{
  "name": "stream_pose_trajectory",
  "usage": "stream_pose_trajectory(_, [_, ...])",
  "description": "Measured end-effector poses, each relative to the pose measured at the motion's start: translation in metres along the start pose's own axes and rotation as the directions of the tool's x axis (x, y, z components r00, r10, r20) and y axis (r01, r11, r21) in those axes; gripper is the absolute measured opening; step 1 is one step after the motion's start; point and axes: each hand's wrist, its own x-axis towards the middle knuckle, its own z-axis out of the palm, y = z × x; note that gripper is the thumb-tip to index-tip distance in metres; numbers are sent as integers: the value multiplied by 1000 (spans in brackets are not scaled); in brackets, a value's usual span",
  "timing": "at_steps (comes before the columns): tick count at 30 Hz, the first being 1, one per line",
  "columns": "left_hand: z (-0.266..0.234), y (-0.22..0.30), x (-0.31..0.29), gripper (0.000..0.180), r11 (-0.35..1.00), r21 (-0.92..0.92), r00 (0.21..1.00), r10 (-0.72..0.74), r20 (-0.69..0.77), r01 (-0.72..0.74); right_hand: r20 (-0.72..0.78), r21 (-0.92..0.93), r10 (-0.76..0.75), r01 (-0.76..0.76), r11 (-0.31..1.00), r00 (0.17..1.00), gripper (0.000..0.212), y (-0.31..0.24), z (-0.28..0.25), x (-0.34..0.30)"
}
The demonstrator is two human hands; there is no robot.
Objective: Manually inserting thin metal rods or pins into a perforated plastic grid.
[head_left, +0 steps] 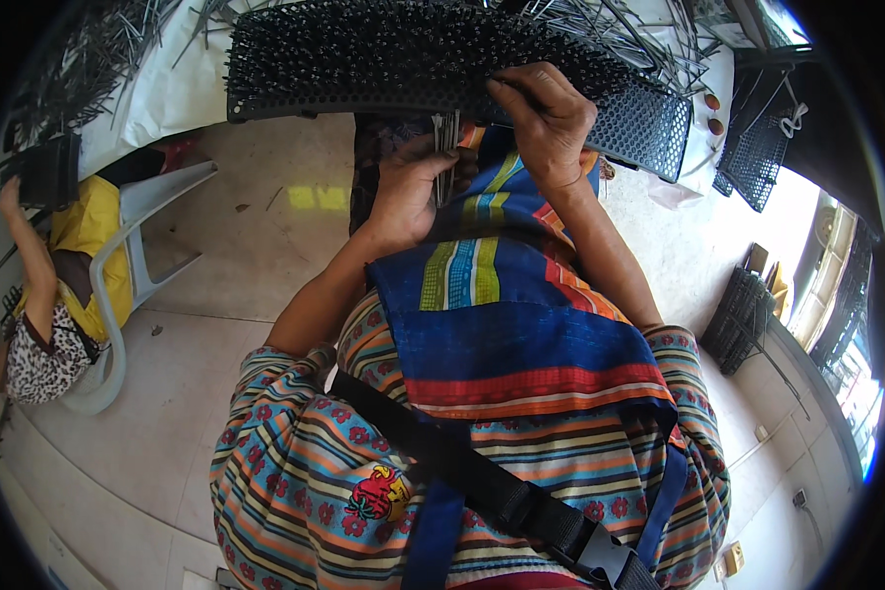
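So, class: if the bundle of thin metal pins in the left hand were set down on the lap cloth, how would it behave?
The metal pins look thin and straight, so probably stiff. Loose in the left hand, they would likely scatter and roll. Their smooth shafts may slip from the fingers.

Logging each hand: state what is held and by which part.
Left hand holds a bundle of thin metal pins around its lower part. Right hand rests on the black perforated mat; its grip is unclear.

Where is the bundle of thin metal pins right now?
Head view, upper centre: the bundle of thin metal pins is gripped in the left hand, just below the black perforated plastic board.
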Motion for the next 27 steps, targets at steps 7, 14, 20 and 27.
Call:
stream_pose_trajectory(7, [8,1,-1,22,997,-79,1000,-12,21,13,47,-105,-24,28,994,999,12,-1,-2,-1])
stream_pose_trajectory(14, [8,1,1,19,986,-167,996,-2,86,17,191,-232,15,30,972,981,11,-5,-7,-11])
stream_pose_trajectory(20, [9,0,-3,19,980,-186,986,-32,166,63,459,89,436,-528,844,774,12,-7,-5,-20])
stream_pose_trajectory(27, [-13,-3,-2,19,989,-144,999,-37,2,37,179,447,402,-438,780,898,8,-19,5,-5])
